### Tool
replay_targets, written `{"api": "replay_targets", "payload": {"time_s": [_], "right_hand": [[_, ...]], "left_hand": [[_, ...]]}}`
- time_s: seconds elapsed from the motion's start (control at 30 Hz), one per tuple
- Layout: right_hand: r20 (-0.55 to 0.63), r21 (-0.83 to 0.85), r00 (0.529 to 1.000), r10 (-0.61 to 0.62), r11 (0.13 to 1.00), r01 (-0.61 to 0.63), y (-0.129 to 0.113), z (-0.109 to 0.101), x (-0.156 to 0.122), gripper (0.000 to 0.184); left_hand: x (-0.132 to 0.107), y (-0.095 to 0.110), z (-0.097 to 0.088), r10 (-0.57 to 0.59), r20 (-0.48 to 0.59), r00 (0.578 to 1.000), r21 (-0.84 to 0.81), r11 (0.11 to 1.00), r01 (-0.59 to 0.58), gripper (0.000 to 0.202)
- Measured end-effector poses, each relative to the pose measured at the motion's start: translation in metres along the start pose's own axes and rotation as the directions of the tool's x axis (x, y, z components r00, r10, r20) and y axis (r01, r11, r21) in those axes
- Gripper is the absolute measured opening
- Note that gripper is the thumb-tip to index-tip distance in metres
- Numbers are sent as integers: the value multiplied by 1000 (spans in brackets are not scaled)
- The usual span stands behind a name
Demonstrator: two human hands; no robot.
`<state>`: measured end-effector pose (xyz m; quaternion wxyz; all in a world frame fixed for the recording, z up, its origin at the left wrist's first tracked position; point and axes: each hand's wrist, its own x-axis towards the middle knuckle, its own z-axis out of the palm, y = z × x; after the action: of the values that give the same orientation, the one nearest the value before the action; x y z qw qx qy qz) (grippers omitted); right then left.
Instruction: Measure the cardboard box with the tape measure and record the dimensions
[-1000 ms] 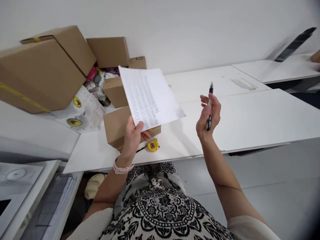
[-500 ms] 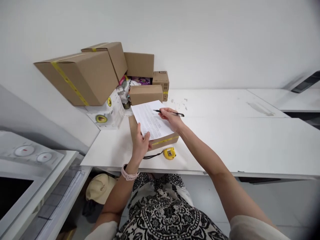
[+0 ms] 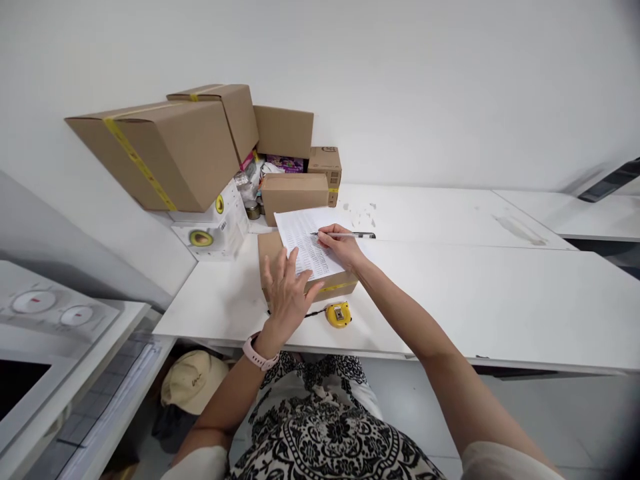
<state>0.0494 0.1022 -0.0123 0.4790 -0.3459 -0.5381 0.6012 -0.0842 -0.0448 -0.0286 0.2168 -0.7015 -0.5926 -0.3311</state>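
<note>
My right hand [image 3: 343,245] is closed round a pen [image 3: 357,235], its tip over a printed sheet of paper [image 3: 305,230]. The paper lies on top of a taped cardboard box [image 3: 269,250] on the white table. Spread fingers of my left hand [image 3: 287,290] rest at the lower left edge of the paper and the box; that hand grips nothing. Just in front of the box is a yellow tape measure [image 3: 339,315], its black strap running partly behind my left hand.
Large taped cartons [image 3: 195,150] are stacked on a white avocado-print box [image 3: 210,237] at the left. An open carton [image 3: 295,190] with packed items stands behind the paper. A microwave-like appliance [image 3: 45,313] is at far left; below it, a beige cap [image 3: 195,380].
My left hand has let go of the paper's edge and now lies spread over it. The paper has come down flat on the box, and the pen has tilted nearer level.
</note>
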Motion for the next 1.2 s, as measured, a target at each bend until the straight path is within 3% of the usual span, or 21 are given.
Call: {"api": "replay_targets", "payload": {"time_s": [0.17, 0.37, 0.47, 0.57, 0.63, 0.77, 0.93, 1.2], "right_hand": [[-12, -62, 1000, -8, 998, 8, 4, 7, 4, 47], [134, -115, 989, -57, 991, 72, 4, -3, 0, 41], [92, -202, 994, -57, 977, 75, 1, -16, -7, 36], [-9, -372, 991, -132, 921, 119, -3, -23, -15, 29], [-8, -437, 985, -173, 886, 152, -5, -24, -18, 24], [24, -380, 996, -82, 921, 85, -7, -23, -21, 24], [-45, -448, 982, -182, 883, 143, -7, -23, -24, 25], [3, -466, 986, -164, 872, 147, -5, -25, -22, 21]], "left_hand": [[5, 0, 17, 117, 117, 986, -103, 989, -105, 34], [9, 4, 28, 123, 258, 958, -79, 991, -106, 38], [9, 4, 29, 108, 237, 965, -76, 993, -92, 36], [8, 6, 31, 85, 206, 975, -79, 994, -70, 34], [8, 7, 32, 74, 191, 979, -78, 995, -60, 33], [7, 6, 35, 79, 181, 980, -69, 995, -67, 32], [6, 5, 37, 71, 163, 984, -87, 995, -57, 30], [5, 5, 41, 46, 135, 990, -124, 992, -29, 28]]}}
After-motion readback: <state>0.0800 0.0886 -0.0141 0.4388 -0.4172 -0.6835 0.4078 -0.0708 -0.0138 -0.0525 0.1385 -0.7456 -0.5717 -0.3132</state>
